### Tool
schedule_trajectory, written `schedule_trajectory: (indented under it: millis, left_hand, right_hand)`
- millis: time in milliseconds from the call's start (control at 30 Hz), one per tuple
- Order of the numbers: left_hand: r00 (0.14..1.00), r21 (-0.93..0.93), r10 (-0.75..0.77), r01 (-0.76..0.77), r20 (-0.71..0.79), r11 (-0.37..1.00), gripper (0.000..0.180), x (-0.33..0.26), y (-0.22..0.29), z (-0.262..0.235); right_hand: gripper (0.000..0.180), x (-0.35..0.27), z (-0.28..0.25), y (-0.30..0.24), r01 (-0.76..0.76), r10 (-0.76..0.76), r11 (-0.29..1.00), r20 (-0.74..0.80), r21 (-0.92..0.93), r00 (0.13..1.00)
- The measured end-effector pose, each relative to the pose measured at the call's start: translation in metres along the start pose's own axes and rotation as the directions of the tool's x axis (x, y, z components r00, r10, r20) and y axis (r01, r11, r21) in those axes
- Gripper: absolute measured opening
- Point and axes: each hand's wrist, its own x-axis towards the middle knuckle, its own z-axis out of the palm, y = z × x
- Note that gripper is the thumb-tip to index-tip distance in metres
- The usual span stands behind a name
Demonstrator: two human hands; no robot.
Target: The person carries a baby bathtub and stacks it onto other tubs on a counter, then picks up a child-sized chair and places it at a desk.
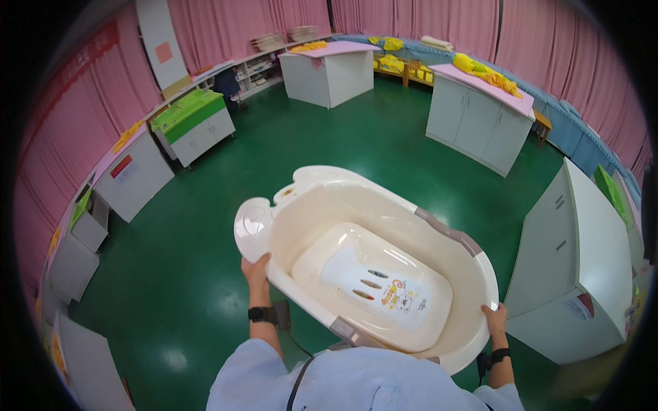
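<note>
A cream plastic baby bathtub [329, 198] is held in front of my body, above the green floor. Its bottom bears a white printed patch with a cartoon bear and several slots, and greyish-brown grips sit on its long rims. My left hand [256, 267] grips the rim beside the rounded, ear-shaped end, thumb on top. At the opposite end my right hand [495, 319] clasps the rim, with the thumb over the edge. The other fingers of both hands are mostly hidden under the tub. Nothing lies inside it.
Around the green floor [185, 260] stand white cabinets with pink tops, one [473, 116] far right holding yellow cloth. A green-topped cabinet [195, 127] is far left. Close by on the right is a large white cabinet [569, 267]. Pink curtains [411, 20] line the walls.
</note>
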Motion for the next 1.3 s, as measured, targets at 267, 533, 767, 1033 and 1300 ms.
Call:
schedule_trajectory:
  millis: [267, 533, 767, 1033, 1300]
  left_hand:
    - [0.996, -0.075, -0.04, 0.034, -0.074, 0.997, 0.051, 0.163, -0.033, 0.149]
    - [0.971, -0.044, -0.09, 0.082, -0.22, 0.996, 0.052, 0.238, -0.068, 0.221]
    - [0.981, -0.144, -0.088, 0.064, -0.173, 0.988, 0.054, 0.398, -0.147, 0.364]
    - [0.99, -0.082, -0.113, 0.119, 0.079, 0.99, 0.052, 0.557, -0.171, 0.566]
    - [0.983, -0.12, -0.086, 0.106, 0.163, 0.987, 0.053, 0.718, -0.249, 0.81]
  right_hand:
    - [0.044, 0.197, 0.117, -0.146, 0.05, -0.046, 0.991, 0.034, -0.124, 0.998]
    - [0.048, 0.357, 0.2, -0.212, 0.091, -0.074, 0.979, 0.094, -0.185, 0.993]
    - [0.042, 0.537, 0.294, -0.292, 0.118, -0.107, 0.982, 0.083, -0.147, 0.991]
    - [0.043, 0.613, 0.339, -0.305, -0.052, 0.051, 0.999, -0.063, -0.016, 0.997]
    - [0.045, 0.828, 0.426, -0.355, -0.103, 0.112, 0.993, -0.229, 0.052, 0.967]
